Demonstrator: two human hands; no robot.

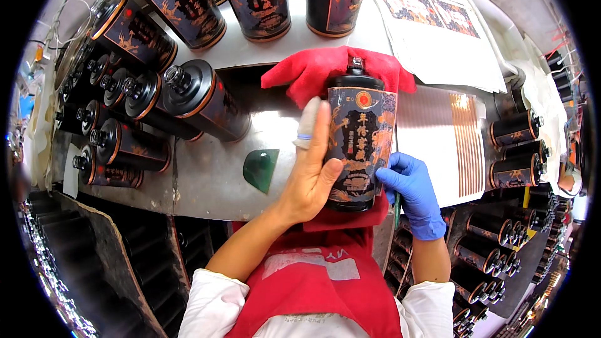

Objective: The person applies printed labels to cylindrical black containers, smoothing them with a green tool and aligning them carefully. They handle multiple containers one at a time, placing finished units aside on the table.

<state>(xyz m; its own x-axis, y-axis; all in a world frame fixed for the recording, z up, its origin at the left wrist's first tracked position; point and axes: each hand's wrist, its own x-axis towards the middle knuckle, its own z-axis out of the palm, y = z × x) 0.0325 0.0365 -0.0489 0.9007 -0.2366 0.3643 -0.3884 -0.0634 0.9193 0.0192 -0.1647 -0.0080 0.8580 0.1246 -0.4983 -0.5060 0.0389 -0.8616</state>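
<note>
A black bottle with a dark, orange-patterned label lies on a red cloth in front of me, its clear glass neck pointing away. My left hand is bare apart from pale wrapping on the fingertips. It grips the bottle's left side, thumb on the label. My right hand, in a blue glove, touches the label's lower right edge with its thumb. A thin green piece sticks out below its curled fingers. On the metal table to the left lies a flat, dark green scraper.
Several matching bottles crowd the table's left side, with more large ones along the back. To the right are a white backing sheet with gold strips and a sheet of printed labels. Racked bottles stand at lower right.
</note>
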